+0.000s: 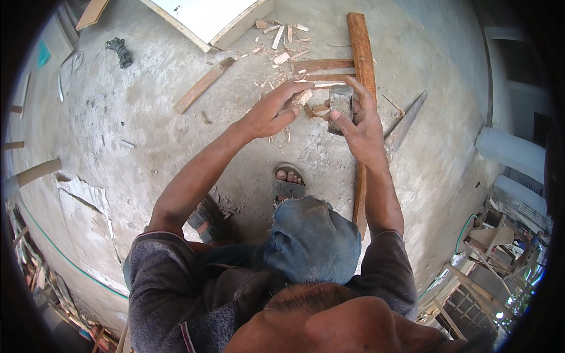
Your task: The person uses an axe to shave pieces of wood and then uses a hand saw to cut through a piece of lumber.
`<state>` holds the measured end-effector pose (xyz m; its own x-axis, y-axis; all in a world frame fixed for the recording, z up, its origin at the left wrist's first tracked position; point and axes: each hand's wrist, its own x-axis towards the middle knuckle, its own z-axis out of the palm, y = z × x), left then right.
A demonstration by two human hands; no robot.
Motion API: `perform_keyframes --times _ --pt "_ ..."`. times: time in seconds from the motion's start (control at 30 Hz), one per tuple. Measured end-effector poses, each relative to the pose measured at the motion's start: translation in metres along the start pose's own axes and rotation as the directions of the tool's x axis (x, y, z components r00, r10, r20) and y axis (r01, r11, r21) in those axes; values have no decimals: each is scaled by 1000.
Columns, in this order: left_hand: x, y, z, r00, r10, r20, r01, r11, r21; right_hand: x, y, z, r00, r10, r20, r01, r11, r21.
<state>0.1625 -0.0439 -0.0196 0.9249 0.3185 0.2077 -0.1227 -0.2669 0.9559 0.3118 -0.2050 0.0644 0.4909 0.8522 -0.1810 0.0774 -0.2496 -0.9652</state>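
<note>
My left hand (272, 113) is closed on a small pale chunk of wood (303, 99), its fingers curled around it. A dark grey rectangular block (339, 110) is gripped between the thumb and fingers of my right hand (366, 126); its exact kind I cannot make out. Both hands are held close together over the floor, in front of my knee. Beneath and beyond them a brown wooden frame shows, with a long upright timber (362, 50) and crossbars (325, 65) joining it. To the right of my right hand, a handsaw blade (407, 121) lies on the floor.
Wood chips and offcuts (281, 44) litter the concrete floor. A loose wooden strip (205, 85) and a dark coil of rope (119, 52) lie at the left. A white panel (206, 17) stands at the far side. Piled scrap wood (488, 247) sits at lower right.
</note>
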Motion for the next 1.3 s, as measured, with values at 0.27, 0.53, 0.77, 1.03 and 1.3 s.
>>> perform_keyframes --times 0.27,0.53,0.77,1.03,1.3 --pt "-8 -4 0 999 -47 -27 44 993 -110 5 -6 20 987 -126 100 153 931 -332" --pt "-7 -19 3 997 -82 10 82 985 -149 16 -31 16 949 -170 267 301 745 -596" --pt "-9 -29 4 993 -117 -23 114 989 -91 19 -58 31 916 -63 396 367 534 -762" --pt "-4 -18 -8 991 -132 2 132 990 -46 38 -33 25 963 -90 255 210 842 -497" --pt "-5 -21 -32 878 -478 -26 468 867 -170 20 95 26 975 203 -89 -171 944 284"
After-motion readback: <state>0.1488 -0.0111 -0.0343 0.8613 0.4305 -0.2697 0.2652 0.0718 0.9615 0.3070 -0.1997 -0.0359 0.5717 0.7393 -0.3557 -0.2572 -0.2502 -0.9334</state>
